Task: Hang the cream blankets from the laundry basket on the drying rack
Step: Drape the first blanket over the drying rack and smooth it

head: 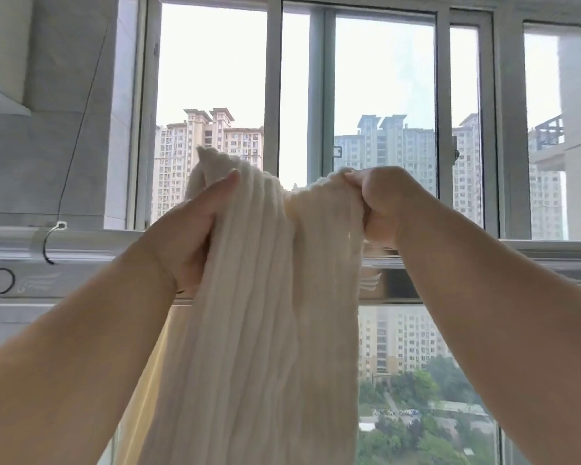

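- The cream blanket (265,297) hangs in the middle of the view, bunched into long ribbed folds; its long axis runs straight up and down, from the hands to the bottom edge of the picture.
- Its top edge is gathered between the two hands, with one corner sticking up above the left hand and a shallow dip in the cloth between them.
- The left hand (188,226) clamps the blanket's left side, thumb pressed flat against the front of the folds, the other fingers hidden behind the cloth.
- The right hand (383,209) is curled into a fist around the top right of the blanket, fingers wrapped tight into the fabric.
- Both bare forearms reach up and in from the lower corners.
- Just behind the blanket, the silver drying rack (91,260) runs level across the whole width; the blanket's top is raised above its bars, and whether the cloth touches them cannot be told.
- A thin cable (81,122) slants up from a clip on the rack's left part.
- The rack shows bare to the left and right of the arms.
- Behind stands a window (274,95) with grey frames, tall buildings and trees beyond.
- No basket or other container is in view.
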A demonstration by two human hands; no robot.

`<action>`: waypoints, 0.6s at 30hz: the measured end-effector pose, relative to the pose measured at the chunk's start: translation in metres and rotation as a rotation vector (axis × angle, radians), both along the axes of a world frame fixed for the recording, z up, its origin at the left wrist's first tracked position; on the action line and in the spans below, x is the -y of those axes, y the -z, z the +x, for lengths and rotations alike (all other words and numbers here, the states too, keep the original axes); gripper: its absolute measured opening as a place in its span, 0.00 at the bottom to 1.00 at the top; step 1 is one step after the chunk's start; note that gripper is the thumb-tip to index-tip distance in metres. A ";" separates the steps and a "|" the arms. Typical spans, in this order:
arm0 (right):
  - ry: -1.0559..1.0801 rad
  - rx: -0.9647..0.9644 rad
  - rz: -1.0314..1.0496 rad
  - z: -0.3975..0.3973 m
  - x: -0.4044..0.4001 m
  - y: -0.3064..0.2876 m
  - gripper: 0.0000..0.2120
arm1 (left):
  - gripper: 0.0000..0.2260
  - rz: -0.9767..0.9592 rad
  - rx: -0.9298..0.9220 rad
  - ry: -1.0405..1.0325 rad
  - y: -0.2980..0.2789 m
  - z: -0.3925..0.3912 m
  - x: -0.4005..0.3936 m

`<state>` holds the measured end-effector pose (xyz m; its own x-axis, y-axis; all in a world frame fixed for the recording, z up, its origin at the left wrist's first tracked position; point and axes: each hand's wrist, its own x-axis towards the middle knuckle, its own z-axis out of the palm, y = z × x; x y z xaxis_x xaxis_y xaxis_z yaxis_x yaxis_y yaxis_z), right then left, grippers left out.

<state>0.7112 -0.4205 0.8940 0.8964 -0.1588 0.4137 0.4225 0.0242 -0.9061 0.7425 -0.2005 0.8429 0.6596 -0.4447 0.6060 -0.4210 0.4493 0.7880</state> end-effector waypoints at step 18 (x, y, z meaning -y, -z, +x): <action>-0.310 0.196 -0.454 -0.013 -0.045 0.010 0.19 | 0.13 0.574 0.584 -1.233 -0.027 -0.027 0.043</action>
